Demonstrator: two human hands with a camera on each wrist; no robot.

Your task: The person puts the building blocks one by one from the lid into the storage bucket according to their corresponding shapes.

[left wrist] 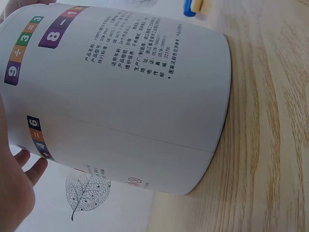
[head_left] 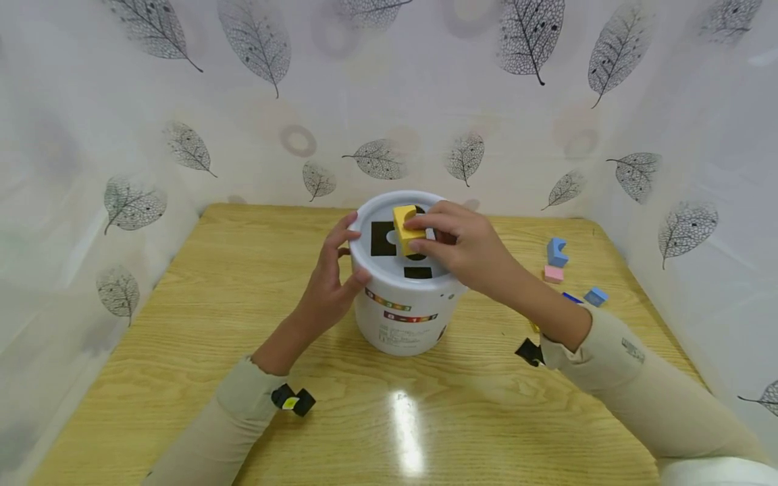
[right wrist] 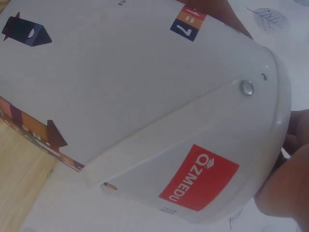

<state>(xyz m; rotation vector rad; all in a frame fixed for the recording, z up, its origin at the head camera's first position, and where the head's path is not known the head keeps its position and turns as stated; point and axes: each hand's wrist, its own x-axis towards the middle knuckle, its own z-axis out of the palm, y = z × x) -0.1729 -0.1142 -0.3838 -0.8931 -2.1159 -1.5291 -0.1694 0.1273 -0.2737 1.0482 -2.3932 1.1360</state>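
Note:
A white bucket (head_left: pixel 401 334) with printed sums stands upright on the table, its lid (head_left: pixel 384 268) cut with several dark openings. Against the bucket's left side and rim, my left hand (head_left: pixel 331 273) holds on with bent fingers and thumb. My right hand (head_left: pixel 474 246) pinches a yellow block (head_left: pixel 407 236) with a curved notch, over the middle of the lid. Whether the block touches the lid I cannot tell. In the left wrist view, part of the left hand (left wrist: pixel 17 195) curves round the bucket (left wrist: pixel 130 108). The right wrist view hides the block behind the bucket (right wrist: pixel 130 82).
Right of the bucket lie a notched blue block (head_left: pixel 554 252), a pink block (head_left: pixel 553 274) and a light blue block (head_left: pixel 596 296). A dark blue piece (head_left: pixel 571 298) is partly hidden by the right forearm. A leaf-patterned curtain (head_left: pixel 377 115) surrounds the wooden table (head_left: pixel 267 270).

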